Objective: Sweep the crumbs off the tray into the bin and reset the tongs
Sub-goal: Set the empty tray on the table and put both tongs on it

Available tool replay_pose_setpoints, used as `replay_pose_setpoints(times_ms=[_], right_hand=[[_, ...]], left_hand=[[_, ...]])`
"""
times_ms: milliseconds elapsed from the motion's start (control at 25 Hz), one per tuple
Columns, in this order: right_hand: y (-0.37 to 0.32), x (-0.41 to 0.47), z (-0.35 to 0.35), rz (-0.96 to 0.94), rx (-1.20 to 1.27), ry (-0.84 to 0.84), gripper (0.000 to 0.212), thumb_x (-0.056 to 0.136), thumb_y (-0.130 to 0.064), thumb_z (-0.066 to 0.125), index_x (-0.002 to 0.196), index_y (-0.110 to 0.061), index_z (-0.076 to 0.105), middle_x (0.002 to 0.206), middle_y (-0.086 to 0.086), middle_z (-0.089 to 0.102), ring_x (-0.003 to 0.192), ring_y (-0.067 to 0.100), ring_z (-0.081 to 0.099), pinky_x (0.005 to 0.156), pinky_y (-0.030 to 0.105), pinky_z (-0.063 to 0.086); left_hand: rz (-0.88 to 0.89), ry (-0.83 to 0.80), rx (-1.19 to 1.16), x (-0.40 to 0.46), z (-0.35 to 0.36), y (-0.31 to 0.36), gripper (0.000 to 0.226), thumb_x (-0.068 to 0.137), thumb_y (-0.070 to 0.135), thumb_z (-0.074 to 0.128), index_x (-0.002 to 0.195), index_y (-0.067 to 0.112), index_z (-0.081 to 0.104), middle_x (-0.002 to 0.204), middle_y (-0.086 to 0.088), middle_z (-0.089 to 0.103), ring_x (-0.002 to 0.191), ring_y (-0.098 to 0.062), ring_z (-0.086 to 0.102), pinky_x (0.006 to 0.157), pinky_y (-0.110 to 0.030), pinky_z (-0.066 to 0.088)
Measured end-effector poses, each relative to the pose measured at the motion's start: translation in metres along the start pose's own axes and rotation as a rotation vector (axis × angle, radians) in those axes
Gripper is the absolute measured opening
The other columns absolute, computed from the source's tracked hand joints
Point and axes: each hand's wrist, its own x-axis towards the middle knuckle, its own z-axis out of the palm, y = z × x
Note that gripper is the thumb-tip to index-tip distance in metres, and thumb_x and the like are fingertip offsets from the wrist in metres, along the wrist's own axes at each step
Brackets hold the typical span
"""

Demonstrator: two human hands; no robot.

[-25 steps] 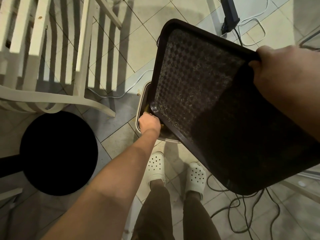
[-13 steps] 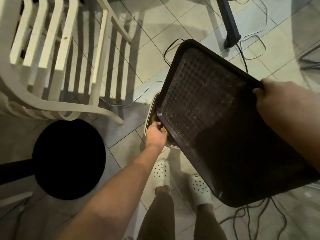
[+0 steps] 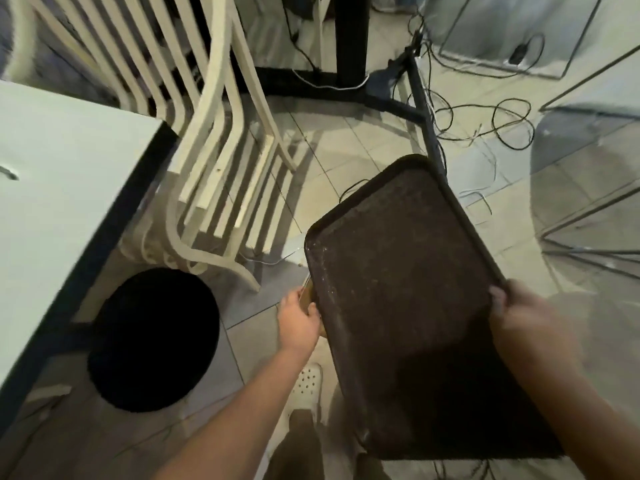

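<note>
The dark brown tray (image 3: pixel 398 271) hangs tilted over the floor, with pale specks on its textured surface. My right hand (image 3: pixel 526 317) grips its right rim. My left hand (image 3: pixel 298 320) is at the tray's left rim, fingers curled round a small yellow-brown object (image 3: pixel 306 294) that is partly hidden and too blurred to identify. The tray hides the bin. The tongs are not in view.
A white table (image 3: pixel 52 202) with a dark edge stands at the left, a round black stool (image 3: pixel 152 337) beside it. Stacked white slatted chairs (image 3: pixel 214 150) stand ahead. A black stand base (image 3: pixel 346 81) and loose cables (image 3: pixel 485 126) lie on the tiles. My white clog (image 3: pixel 306 379) shows below.
The view has swung up and back, bringing the table into sight. The tray now covers the bin. My left hand has risen from the bin to the tray's left rim.
</note>
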Motion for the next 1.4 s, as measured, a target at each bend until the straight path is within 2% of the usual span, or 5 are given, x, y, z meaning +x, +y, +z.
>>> replay_pose_setpoints(times_ms=[160, 480, 760, 1080, 1400], right_hand=[[-0.020, -0.036, -0.056, -0.007, 0.106, 0.084, 0.028, 0.098, -0.029, 0.039, 0.102, -0.008, 0.056, 0.103, 0.025, 0.062, 0.100, 0.041, 0.056, 0.081, 0.041, 0.041], [-0.054, -0.083, -0.128, -0.083, 0.335, 0.218, 0.034, 0.098, -0.019, 0.044, 0.115, 0.008, 0.055, 0.105, 0.031, 0.060, 0.106, 0.049, 0.053, 0.089, 0.052, 0.041], [-0.116, -0.108, -0.154, -0.205, 0.415, 0.093, 0.034, 0.097, -0.029, 0.043, 0.113, -0.003, 0.058, 0.100, 0.024, 0.063, 0.097, 0.042, 0.058, 0.089, 0.053, 0.047], [-0.225, -0.157, -0.109, -0.330, 0.422, -0.116, 0.037, 0.095, -0.029, 0.045, 0.108, 0.001, 0.062, 0.105, 0.025, 0.062, 0.099, 0.041, 0.058, 0.090, 0.048, 0.046], [-0.334, -0.262, -0.013, -0.442, 0.336, -0.229, 0.045, 0.100, -0.025, 0.037, 0.125, 0.010, 0.051, 0.127, 0.034, 0.049, 0.118, 0.044, 0.046, 0.100, 0.044, 0.035]], left_hand=[[-0.011, 0.032, -0.022, -0.048, -0.060, 0.047, 0.041, 0.092, 0.015, 0.053, 0.132, 0.011, 0.046, 0.133, -0.010, 0.050, 0.123, -0.025, 0.049, 0.104, -0.033, 0.038], [0.140, 0.127, -0.238, -0.130, -0.165, 0.122, 0.041, 0.096, 0.007, 0.041, 0.137, 0.007, 0.041, 0.132, -0.011, 0.054, 0.124, -0.025, 0.049, 0.100, -0.024, 0.035], [0.140, 0.355, -0.375, -0.163, -0.267, 0.133, 0.049, 0.087, -0.005, 0.041, 0.129, 0.017, 0.052, 0.121, -0.002, 0.062, 0.111, -0.016, 0.058, 0.083, -0.010, 0.035], [-0.046, 0.543, -0.451, -0.166, -0.385, 0.069, 0.037, 0.087, 0.004, 0.050, 0.123, 0.011, 0.058, 0.123, -0.008, 0.062, 0.113, -0.022, 0.057, 0.089, -0.021, 0.040], [-0.255, 0.632, -0.391, -0.188, -0.486, -0.079, 0.028, 0.091, 0.010, 0.050, 0.115, 0.006, 0.063, 0.118, -0.014, 0.065, 0.112, -0.029, 0.058, 0.092, -0.029, 0.042]])
